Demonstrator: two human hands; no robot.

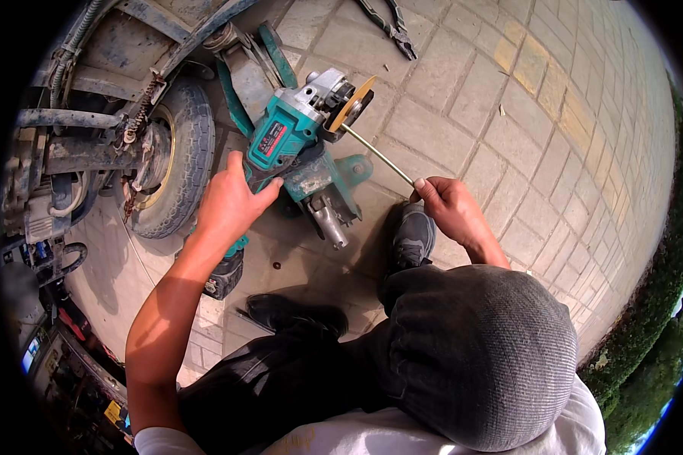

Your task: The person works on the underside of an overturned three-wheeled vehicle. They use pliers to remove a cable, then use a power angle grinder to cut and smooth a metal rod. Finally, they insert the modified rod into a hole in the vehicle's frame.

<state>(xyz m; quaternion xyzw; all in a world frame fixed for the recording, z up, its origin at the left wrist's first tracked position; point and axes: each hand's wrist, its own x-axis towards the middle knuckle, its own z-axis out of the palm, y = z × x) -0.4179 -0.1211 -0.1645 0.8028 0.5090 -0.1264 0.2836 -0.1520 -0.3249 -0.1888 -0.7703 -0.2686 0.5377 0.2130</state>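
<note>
A teal angle grinder [281, 129] with a silver head is gripped round its body by my left hand [234, 196]. Its thin yellow-tan disc [354, 104] stands on edge, facing right. Between the fingertips and thumb of my right hand [457, 214] is one end of a slim brass-coloured metal rod [379, 155]. The rod's far end meets the lower part of the disc; whether the disc spins I cannot tell. Under the grinder sits a worn green bench vise [307, 180], partly hidden by the tool and my left hand.
Pliers [391, 26] lie on the brick paving at the far side. To the left stands a vehicle wheel [182, 159] with rusty chain nearby. A teal and black cordless tool [226, 271] rests beside my left forearm. My shoes [411, 239] flank the vise's near side.
</note>
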